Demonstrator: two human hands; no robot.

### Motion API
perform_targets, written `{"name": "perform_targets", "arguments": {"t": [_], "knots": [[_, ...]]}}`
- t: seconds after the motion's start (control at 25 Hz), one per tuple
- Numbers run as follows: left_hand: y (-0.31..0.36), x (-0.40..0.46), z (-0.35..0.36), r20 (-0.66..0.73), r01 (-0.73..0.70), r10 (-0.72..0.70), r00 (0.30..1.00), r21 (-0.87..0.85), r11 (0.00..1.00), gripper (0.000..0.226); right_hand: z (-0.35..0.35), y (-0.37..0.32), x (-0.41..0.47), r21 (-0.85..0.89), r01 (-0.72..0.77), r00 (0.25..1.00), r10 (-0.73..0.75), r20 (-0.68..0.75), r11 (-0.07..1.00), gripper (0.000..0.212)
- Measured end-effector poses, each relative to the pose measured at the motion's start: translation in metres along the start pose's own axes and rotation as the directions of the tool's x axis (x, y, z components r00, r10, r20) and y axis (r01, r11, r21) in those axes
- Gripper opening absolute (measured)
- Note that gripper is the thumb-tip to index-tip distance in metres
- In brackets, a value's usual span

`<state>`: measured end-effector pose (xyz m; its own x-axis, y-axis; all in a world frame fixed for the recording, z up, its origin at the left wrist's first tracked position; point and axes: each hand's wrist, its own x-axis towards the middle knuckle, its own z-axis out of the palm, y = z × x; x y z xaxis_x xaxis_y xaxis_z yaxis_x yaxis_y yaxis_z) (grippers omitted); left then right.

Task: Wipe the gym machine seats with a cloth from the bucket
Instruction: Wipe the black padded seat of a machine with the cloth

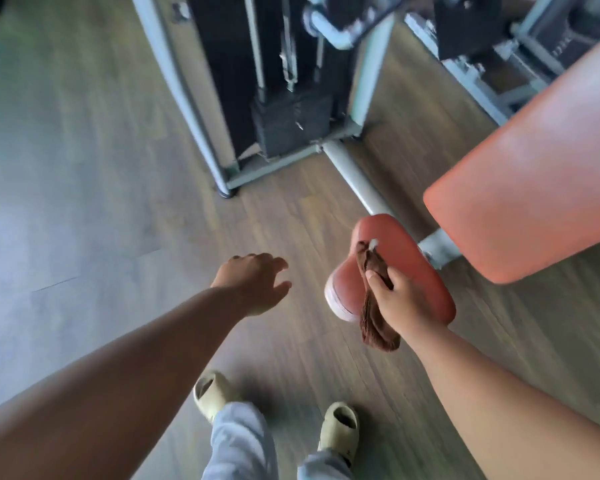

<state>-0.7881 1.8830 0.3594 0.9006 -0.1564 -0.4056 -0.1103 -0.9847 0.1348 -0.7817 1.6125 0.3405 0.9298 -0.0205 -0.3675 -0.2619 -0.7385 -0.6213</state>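
My right hand [400, 299] grips a brown cloth [376, 306], which hangs in a bunch above the small orange seat pad [420, 271] of a gym machine. The cloth's upper end lies over the pad's near left part; I cannot tell if it touches. A larger orange back pad [534, 174] slopes up to the right. My left hand [257, 282] reaches out over the wooden floor, left of the seat, fingers relaxed and holding nothing. No bucket is in view.
A grey steel frame with a black weight stack [291, 126] stands ahead, its base tube [354, 174] running toward the seat. More grey frame [499, 81] sits at the upper right. My feet in beige slippers [338, 427] stand on the wooden floor [118, 202].
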Motion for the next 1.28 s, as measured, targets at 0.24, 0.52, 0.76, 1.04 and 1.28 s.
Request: {"name": "perform_targets", "arguments": {"t": [0.24,0.52,0.76,1.04,1.28], "knots": [[-0.141,-0.193,-0.079,-0.152,0.249,-0.243,0.958,0.023,0.968,0.048,0.018,-0.192,-0.084,-0.255,0.527,0.842,-0.46,0.281,0.81,0.041],[-0.319,-0.413,-0.076,-0.173,0.461,-0.493,0.853,-0.196,0.866,0.045,0.135,-0.4,-0.191,-0.327,0.779,0.627,-0.671,0.395,0.535,0.048],[-0.438,-0.516,-0.097,-0.214,0.539,-0.582,0.784,-0.229,0.811,0.042,0.245,-0.515,-0.245,-0.164,0.877,0.475,-0.759,0.445,0.452,0.053],[-0.552,-0.454,-0.156,-0.207,0.529,-0.575,0.791,-0.239,0.814,0.039,0.31,-0.63,-0.175,-0.162,0.866,0.488,-0.731,0.477,0.472,0.041],[-0.672,-0.337,-0.235,-0.247,0.554,-0.6,0.761,-0.233,0.799,0.038,0.362,-0.753,-0.048,-0.135,0.884,0.451,-0.741,0.498,0.448,0.043]]}}
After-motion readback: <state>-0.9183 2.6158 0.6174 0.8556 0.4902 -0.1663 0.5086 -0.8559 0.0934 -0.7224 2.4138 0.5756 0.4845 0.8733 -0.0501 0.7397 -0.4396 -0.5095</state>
